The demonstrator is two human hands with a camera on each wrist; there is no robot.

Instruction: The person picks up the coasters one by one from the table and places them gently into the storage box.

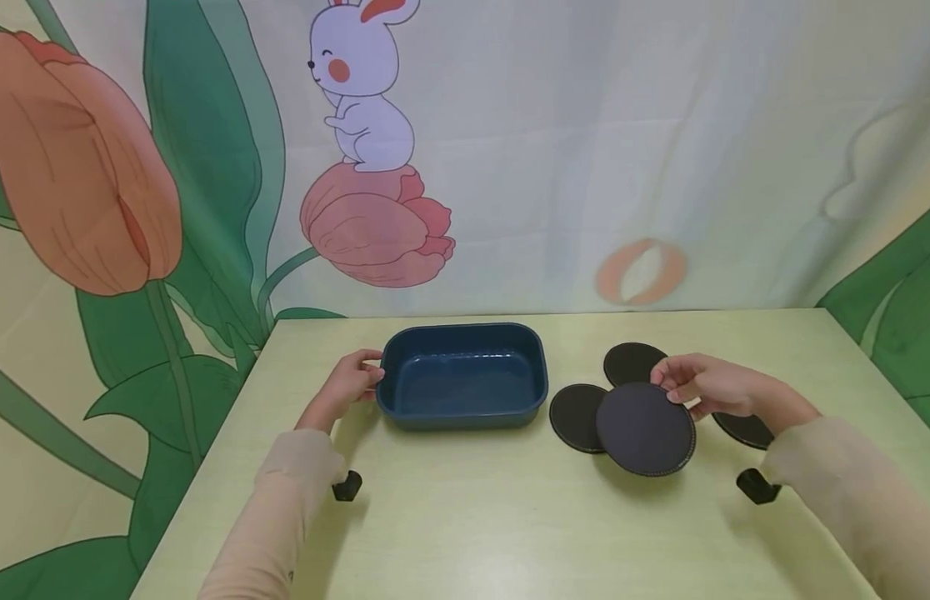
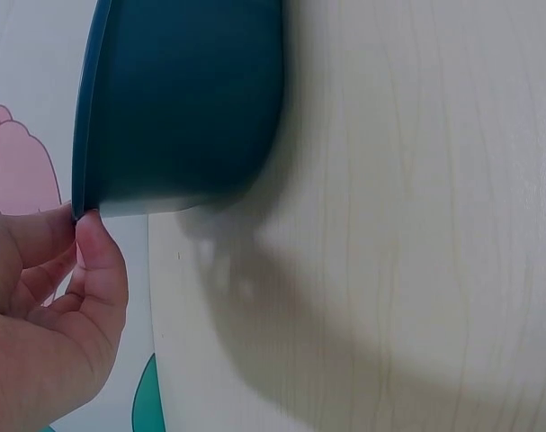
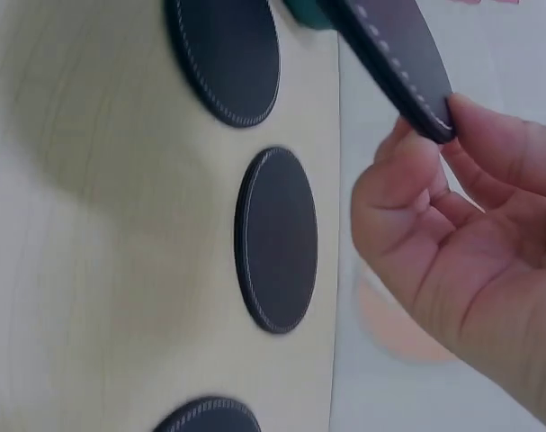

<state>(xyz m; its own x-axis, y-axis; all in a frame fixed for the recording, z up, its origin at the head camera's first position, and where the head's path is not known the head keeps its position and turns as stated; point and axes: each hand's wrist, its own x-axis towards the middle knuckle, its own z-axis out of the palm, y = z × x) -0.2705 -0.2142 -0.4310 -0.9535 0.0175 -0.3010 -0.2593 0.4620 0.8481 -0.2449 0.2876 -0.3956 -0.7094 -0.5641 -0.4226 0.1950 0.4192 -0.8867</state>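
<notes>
At the upper right of the frame the right hand [image 3: 470, 243] pinches a dark round coaster [image 3: 394, 58] by its edge, tilted and lifted off the pale counter [image 3: 102, 270], its white stitching showing along the rim. Three more coasters lie flat: one at the top [image 3: 223, 54], one in the middle [image 3: 277, 238], and one cut off at the bottom edge [image 3: 205, 417]. A sliver of something teal [image 3: 304, 11] peeks from behind the lifted coaster at the top.

Pale wooden table [image 1: 465, 533], rabbit-and-tulip printed curtain [image 1: 510, 150] behind, soft light
</notes>
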